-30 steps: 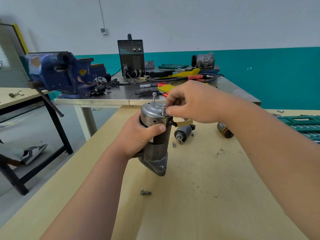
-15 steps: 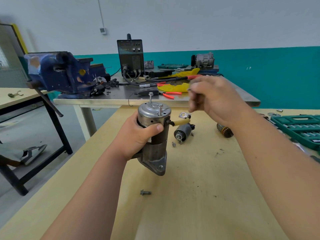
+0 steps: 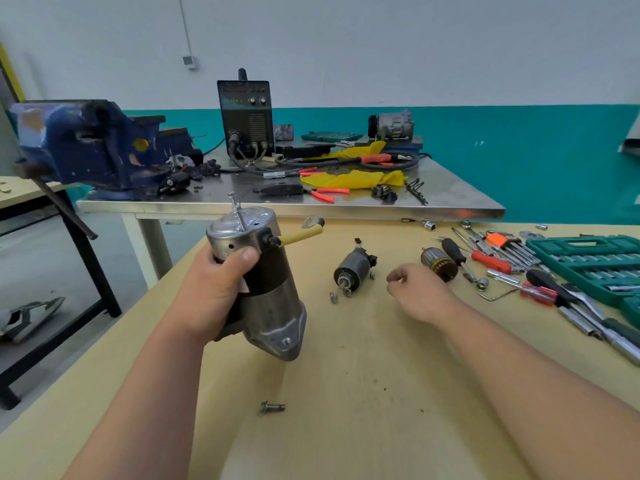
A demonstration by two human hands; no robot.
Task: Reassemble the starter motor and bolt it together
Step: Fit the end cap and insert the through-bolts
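Observation:
My left hand [image 3: 216, 292] grips the starter motor [image 3: 266, 296] around its body and holds it tilted above the wooden table [image 3: 363, 393]. A long through bolt [image 3: 237, 211] sticks up from the motor's silver end cap, and a yellow-sleeved lead [image 3: 301, 233] juts out to the right. My right hand [image 3: 417, 292] hovers low over the table to the right, fingers loosely curled, holding nothing that I can see. The black solenoid [image 3: 353, 270] lies between the two hands with small screws [image 3: 333, 297] beside it. A loose bolt [image 3: 272, 407] rests nearer to me.
An armature [image 3: 439, 264], screwdrivers [image 3: 493, 261], ratchet tools and a green socket case [image 3: 588, 268] crowd the table's right side. Behind stands a steel bench [image 3: 311, 206] with a blue vise [image 3: 90, 147], a welder box [image 3: 246, 116], pliers and yellow cloth.
My right hand has left the motor's end cap and dropped down to the right, over the table near the solenoid. The motor has tilted a little in my left hand.

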